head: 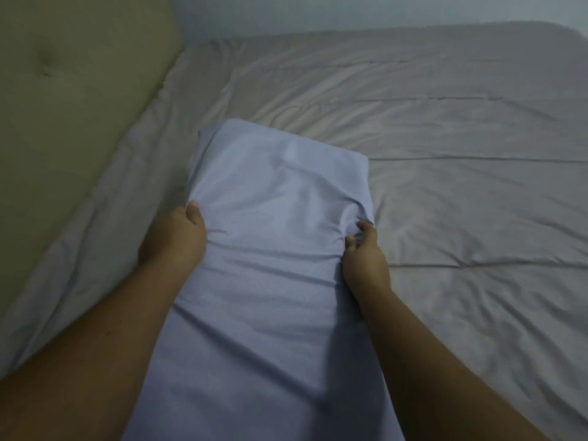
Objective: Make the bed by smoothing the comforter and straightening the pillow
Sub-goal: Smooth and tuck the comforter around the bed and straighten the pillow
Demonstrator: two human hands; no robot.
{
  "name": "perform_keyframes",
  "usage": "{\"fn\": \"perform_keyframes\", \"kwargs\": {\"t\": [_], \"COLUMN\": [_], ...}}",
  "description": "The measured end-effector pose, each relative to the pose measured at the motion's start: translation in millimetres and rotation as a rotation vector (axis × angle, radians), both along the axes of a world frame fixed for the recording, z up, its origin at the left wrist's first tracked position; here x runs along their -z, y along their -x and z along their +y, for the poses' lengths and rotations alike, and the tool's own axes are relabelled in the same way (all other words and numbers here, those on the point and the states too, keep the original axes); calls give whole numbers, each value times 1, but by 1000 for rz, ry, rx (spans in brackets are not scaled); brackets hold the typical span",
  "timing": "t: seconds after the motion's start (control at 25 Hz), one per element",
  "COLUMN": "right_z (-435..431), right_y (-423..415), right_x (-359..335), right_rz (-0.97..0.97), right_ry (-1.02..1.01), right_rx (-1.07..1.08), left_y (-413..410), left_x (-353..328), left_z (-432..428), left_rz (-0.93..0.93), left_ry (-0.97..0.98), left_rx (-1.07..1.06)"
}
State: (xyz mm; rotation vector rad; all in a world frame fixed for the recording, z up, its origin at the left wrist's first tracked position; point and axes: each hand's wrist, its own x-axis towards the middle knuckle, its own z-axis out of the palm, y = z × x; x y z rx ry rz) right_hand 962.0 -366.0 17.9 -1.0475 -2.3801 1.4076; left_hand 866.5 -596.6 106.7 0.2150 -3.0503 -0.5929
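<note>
A long pale blue pillow [270, 249] runs lengthwise from the bottom of the view toward the middle, above a grey-beige comforter [461, 186] that covers the bed. My left hand [173, 240] grips the pillow's left edge, thumb on top. My right hand [366, 259] pinches the right edge, bunching the fabric into creases. The comforter lies spread out with soft wrinkles and a few stitched lines across it.
A padded olive headboard [63, 106] stands along the left side of the bed. A pale wall [350, 11] runs behind the far edge of the bed. The comforter's far right corner [566, 36] rounds off at the top right.
</note>
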Motion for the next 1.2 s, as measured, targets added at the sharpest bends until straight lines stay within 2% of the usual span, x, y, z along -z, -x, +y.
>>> {"fn": "perform_keyframes", "kwargs": {"t": [0.2,0.44,0.52,0.6,0.68,0.8,0.84,0.96,1.0,1.08,1.2], "right_z": [-159,-314,-352,-386,-406,-410,-406,-392,-387,-379,-363], "right_y": [89,179,192,192,184,178,176,176,176,175,161], "right_x": [-6,-20,-3,22,40,45,43,31,24,12,-3], "right_rz": [62,146,64,-126,-272,-325,-342,-346,-323,-272,-236], "right_ry": [177,405,431,456,425,306,234,70,48,-4,-106], "right_rx": [-14,-114,-201,-327,-394,-346,-361,-436,-453,-503,-626], "left_y": [82,146,154,152,143,149,151,148,142,126,95], "left_x": [-58,-144,-140,-109,-69,-64,-66,-63,-61,-55,-50], "left_z": [-133,-229,-252,-271,-281,-282,-279,-263,-257,-250,-245], "left_rz": [102,236,253,312,387,464,450,259,186,78,-37], "left_ry": [196,436,492,563,649,704,795,1282,1364,1406,1315], "left_rx": [12,4,-20,19,151,354,431,576,581,533,431]}}
